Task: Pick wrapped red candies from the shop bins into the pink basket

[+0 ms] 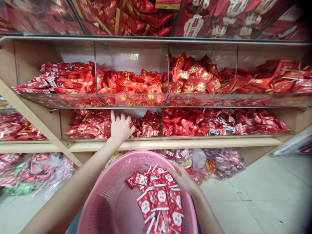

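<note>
Our left hand beyond the pink basket at eleven o'clock, fingers spread at red packets, our right hand gripping its rim at two o'clock

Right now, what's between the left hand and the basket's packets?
In the head view, the wooden shelf edge and the pink basket's rim lie between the left hand and those packets.

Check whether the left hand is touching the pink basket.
Apart. The head view shows the wooden shelf edge between the left hand and the pink basket.
</note>
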Tool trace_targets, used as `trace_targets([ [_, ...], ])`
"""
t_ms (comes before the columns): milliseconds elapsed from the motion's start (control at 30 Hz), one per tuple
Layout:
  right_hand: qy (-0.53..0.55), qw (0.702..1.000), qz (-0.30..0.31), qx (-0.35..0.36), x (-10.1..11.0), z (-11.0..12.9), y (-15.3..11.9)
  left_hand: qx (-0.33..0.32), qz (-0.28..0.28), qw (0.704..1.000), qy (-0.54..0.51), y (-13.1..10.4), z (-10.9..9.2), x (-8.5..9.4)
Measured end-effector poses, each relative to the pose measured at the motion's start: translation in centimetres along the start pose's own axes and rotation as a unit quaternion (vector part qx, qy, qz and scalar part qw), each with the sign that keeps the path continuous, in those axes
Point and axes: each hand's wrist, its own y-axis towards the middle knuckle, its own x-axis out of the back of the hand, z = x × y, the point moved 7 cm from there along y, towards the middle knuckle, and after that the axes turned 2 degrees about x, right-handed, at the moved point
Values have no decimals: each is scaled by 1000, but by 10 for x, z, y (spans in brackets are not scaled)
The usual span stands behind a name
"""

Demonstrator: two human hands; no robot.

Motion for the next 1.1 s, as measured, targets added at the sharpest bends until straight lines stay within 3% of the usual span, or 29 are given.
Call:
trace_targets([
  [133, 5, 1000, 8, 9, -2, 5, -1, 1, -4, 999, -50, -11, -9, -4],
  [300, -10, 1000, -3, 3, -1, 4, -2, 27, -20, 998, -62, 0, -5, -5],
  [500, -8, 1000, -1, 4, 0, 1, -3, -68, 47, 994, -74, -6, -18, -18],
  [733, -11, 1000, -12, -26, -1, -10, -1, -57, 53, 995, -55, 0, -25, -17],
  [1100, 13, 1000, 2, 0, -4, 5, -2, -63, 211, 974, -54, 7, -21, -40],
])
